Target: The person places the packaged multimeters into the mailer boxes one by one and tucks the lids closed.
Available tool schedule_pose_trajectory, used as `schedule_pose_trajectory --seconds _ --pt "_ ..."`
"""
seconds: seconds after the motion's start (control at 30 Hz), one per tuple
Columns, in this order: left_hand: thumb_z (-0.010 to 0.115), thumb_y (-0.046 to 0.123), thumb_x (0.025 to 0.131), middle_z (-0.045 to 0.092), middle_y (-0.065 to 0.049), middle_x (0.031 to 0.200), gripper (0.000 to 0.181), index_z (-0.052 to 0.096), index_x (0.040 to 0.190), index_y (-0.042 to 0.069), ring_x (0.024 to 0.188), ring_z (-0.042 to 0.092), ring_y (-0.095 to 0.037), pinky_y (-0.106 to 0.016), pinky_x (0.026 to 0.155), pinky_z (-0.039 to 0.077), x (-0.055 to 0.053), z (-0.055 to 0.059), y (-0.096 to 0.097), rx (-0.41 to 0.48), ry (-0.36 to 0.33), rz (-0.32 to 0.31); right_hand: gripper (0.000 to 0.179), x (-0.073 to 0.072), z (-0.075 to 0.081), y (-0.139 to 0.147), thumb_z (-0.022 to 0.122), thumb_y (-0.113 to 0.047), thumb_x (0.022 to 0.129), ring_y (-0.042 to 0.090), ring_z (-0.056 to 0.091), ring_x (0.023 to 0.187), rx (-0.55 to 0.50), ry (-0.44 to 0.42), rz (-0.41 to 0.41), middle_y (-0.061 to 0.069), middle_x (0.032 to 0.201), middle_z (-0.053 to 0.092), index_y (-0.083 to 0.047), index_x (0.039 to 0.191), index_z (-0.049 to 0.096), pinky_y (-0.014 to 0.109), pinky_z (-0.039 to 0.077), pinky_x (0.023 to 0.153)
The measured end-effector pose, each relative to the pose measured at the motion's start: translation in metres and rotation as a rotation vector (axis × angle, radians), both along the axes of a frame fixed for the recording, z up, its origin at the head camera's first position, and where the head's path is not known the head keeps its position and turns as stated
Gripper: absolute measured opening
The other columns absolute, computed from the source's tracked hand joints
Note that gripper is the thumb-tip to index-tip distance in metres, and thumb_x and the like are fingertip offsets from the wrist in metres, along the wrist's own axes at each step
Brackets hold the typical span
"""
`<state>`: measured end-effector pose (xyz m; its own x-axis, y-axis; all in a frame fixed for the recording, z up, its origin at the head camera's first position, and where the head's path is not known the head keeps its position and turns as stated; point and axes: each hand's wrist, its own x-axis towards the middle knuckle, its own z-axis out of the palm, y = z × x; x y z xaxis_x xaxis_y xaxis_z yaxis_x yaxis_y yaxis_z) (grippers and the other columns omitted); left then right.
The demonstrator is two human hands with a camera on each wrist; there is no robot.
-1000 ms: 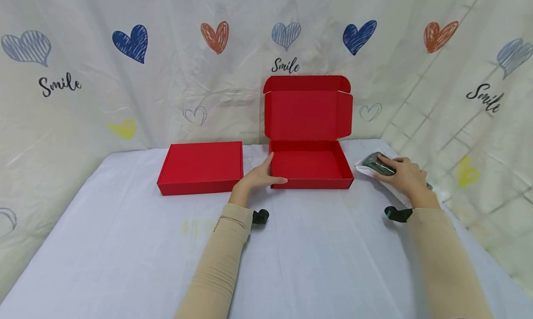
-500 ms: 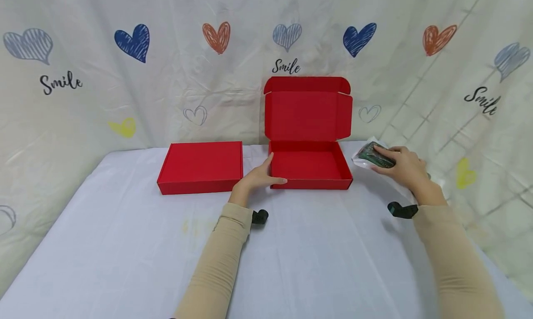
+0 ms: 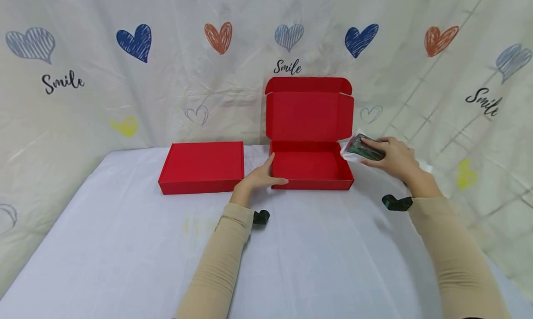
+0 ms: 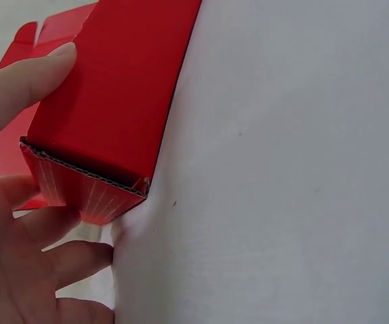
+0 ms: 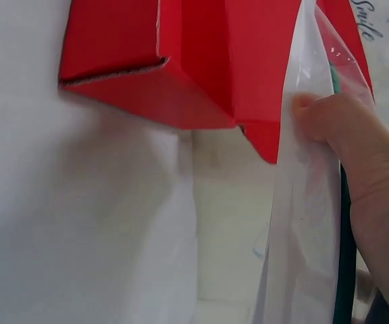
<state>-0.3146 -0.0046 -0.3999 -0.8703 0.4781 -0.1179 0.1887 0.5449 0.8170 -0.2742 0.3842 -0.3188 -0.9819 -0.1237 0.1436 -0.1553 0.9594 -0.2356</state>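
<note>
My left hand (image 3: 257, 176) grips the front left corner of an open red cardboard box (image 3: 310, 184). In the left wrist view its thumb (image 4: 53, 74) lies on the box's front wall, and the fingers spread along the side wall. The box's lid stands upright at the back, and its bare red floor shows. My right hand (image 3: 397, 159) holds a packet with a clear-and-white plastic wrapper (image 3: 347, 156) around something dark green. This packet is raised beside the box's right side, tilted, its near end at the box's right rim in the head view. The right thumb (image 5: 336, 118) presses the wrapper.
A second red box (image 3: 201, 164), closed, lies left of the left hand. A white cloth (image 3: 316, 254) covers the table. Behind it hangs a pale curtain (image 3: 241, 92) printed with hearts and "Smile". Each wrist wears a small black camera mount (image 3: 261, 217).
My right hand has lifted the packet off the table at the right and carried it leftward and up toward the open box. The left hand stays at the box's corner.
</note>
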Motion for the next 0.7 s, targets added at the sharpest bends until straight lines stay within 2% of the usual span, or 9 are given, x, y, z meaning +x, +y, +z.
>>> schedule_pose_trajectory --seconds 0.37,0.7 --pt "0.074 0.043 0.090 0.017 -0.006 0.170 0.107 0.001 0.167 0.025 0.150 0.027 -0.030 -0.055 0.117 0.032 0.002 0.003 0.000 -0.004 -0.006 -0.003 0.076 -0.007 0.010 -0.029 0.077 -0.035 0.091 0.054 0.035 0.125 -0.011 0.007 0.057 0.034 0.145 0.035 -0.015 0.156 0.043 0.072 0.031 0.097" --pt "0.074 0.043 0.089 0.018 -0.006 0.170 0.107 0.002 0.167 0.026 0.149 0.029 -0.031 -0.056 0.116 0.033 0.001 0.000 0.000 -0.003 -0.009 0.002 0.077 -0.018 0.008 -0.047 0.081 -0.028 0.088 0.051 0.036 0.128 0.019 0.012 0.099 0.032 0.146 0.038 -0.016 0.156 0.045 0.073 0.033 0.100"
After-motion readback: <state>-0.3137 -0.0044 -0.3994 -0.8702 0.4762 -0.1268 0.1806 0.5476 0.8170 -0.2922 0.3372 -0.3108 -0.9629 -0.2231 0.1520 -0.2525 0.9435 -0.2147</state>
